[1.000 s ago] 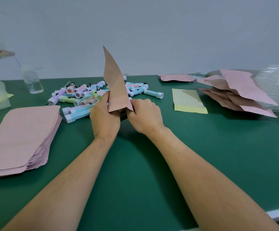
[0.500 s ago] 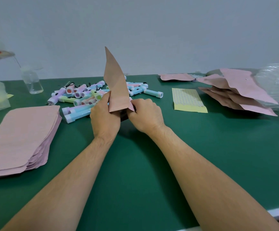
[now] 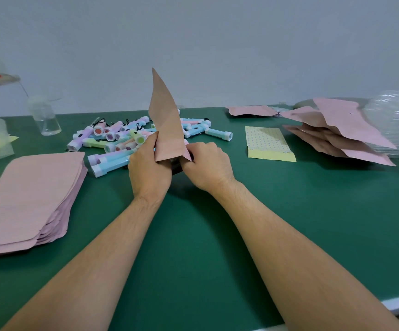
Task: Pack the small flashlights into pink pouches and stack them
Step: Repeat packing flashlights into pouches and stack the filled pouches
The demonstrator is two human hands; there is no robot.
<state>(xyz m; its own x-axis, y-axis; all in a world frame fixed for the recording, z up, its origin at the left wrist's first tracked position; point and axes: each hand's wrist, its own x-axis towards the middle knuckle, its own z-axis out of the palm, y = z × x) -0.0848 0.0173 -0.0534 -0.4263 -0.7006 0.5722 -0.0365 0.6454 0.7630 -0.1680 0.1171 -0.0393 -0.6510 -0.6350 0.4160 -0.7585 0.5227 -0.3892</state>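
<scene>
Change: hardly anything since 1 s ago; both hands stay on the pink pouch (image 3: 166,120), its tip barely shifted.
Grip: left hand (image 3: 149,168) pinches the lower left corner, and right hand (image 3: 206,166) curls round the lower right.
Axis: pouch stands on end, long axis near vertical. I cannot tell whether a flashlight is inside.
Landmark: flashlight pile (image 3: 122,137) lies just behind the pouch, nearer my left hand.
Stacks: empty pouches (image 3: 26,194) left of the pile, filled pouches (image 3: 336,132) well right of it. I judge the right hand delivers.
</scene>
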